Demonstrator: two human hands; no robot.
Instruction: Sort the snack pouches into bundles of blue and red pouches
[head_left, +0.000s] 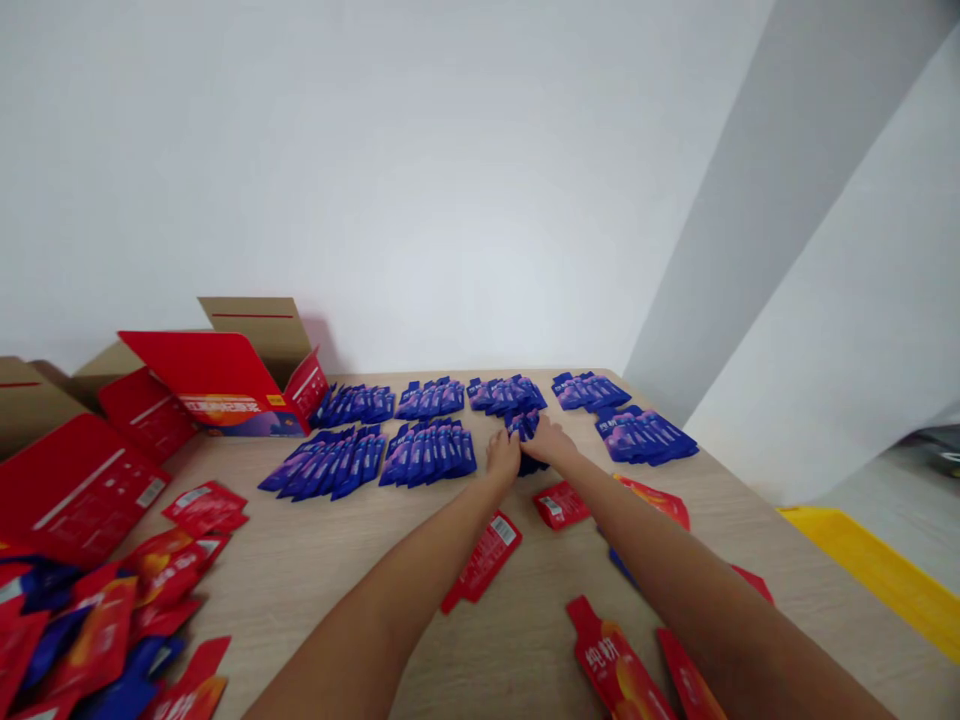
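Note:
Both my hands meet at the middle of the table around a bunch of blue pouches [528, 424]. My left hand [504, 454] closes on the bunch's left side, and my right hand [548, 440] grips it from the right. Part of the bunch is hidden by my fingers. Close around it lie fanned rows of the same blue pouches: one fan [429, 452] to the left, another [507, 394] just behind, and one [646, 434] to the right. Nearer me, a red pouch [491, 556] lies below my left wrist, and another red pouch [559, 504] sits beside my right forearm.
Open red cartons [225, 385] stand at the back left against the wall. A loose heap of red and blue pouches [97, 630] fills the front left. More red pouches [619, 660] lie at the front right. A yellow bin edge [877, 560] shows beyond the table's right side.

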